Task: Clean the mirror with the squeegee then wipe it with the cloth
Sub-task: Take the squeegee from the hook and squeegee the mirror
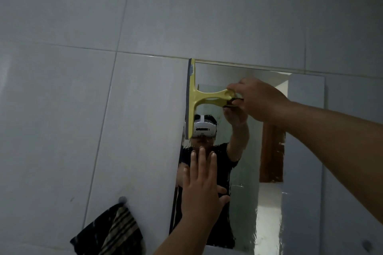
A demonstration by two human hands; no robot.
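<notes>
Right hand (257,99) gripped the yellow squeegee (204,97) at the mirror (300,151) edge; left hand (201,184), fingers spread, seemingly pressed the glass; cloth (112,232) hung nearby.

No readable text, label or number shows on anything here.
</notes>
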